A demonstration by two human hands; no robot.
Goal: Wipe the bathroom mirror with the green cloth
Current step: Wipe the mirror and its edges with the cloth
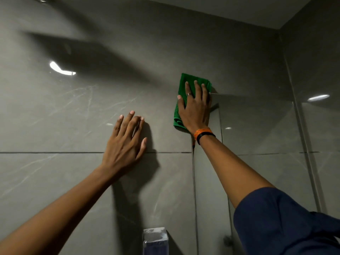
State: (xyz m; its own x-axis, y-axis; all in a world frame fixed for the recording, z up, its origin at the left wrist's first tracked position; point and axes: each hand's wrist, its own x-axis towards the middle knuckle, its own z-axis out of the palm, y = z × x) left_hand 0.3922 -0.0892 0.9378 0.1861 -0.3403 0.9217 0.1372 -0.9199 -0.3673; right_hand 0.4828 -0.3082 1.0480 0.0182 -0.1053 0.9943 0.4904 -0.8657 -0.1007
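The green cloth (185,83) is folded flat against the wall at the mirror's top left corner. My right hand (195,109) lies spread over the green cloth and presses it there; a ring and an orange and black wristband show on it. The mirror (257,126) fills the wall to the right, its left edge running down from the cloth and its top edge running right. It reflects the grey tiles. My left hand (125,144) rests flat on the grey tiled wall (73,116) to the left of the mirror, fingers apart, holding nothing.
A small clear box-like holder (155,240) sticks out from the wall at the bottom centre. The room corner and side wall (316,61) stand to the right. The ceiling (248,10) is close above. Light spots glare on the glossy tiles.
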